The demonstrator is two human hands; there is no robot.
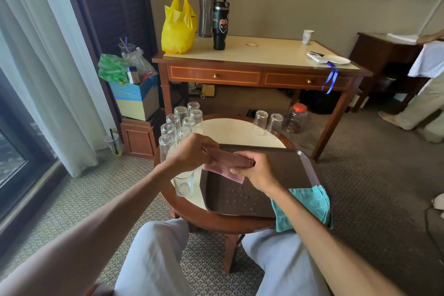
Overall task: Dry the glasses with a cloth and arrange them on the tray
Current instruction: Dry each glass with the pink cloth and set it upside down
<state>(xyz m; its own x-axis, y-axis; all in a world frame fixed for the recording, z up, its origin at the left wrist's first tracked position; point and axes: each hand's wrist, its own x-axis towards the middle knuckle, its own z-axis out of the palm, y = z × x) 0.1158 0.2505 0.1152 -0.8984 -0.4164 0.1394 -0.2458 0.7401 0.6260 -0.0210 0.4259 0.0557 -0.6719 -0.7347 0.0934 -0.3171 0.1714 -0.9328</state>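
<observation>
Both my hands hold a pink checked cloth [228,163] above the dark brown tray [242,202] on the small round table [216,221]. My left hand [192,154] grips the cloth's left end. My right hand [257,173] pinches its right end and lower edge. The cloth is bunched into a tube shape, and I cannot tell whether a glass is inside it. One clear glass [183,182] stands below my left wrist, left of the tray. Several upturned glasses [179,125] are grouped at the table's left, and two more upturned glasses [268,122] stand at the far right.
A teal cloth [307,206] hangs by the tray's right corner. Behind the round table stands a wooden desk [259,74] with a yellow bag [177,29] and two bottles [213,17]. A plastic jar [296,118] sits on the carpet. Another person's legs [420,108] are at the right.
</observation>
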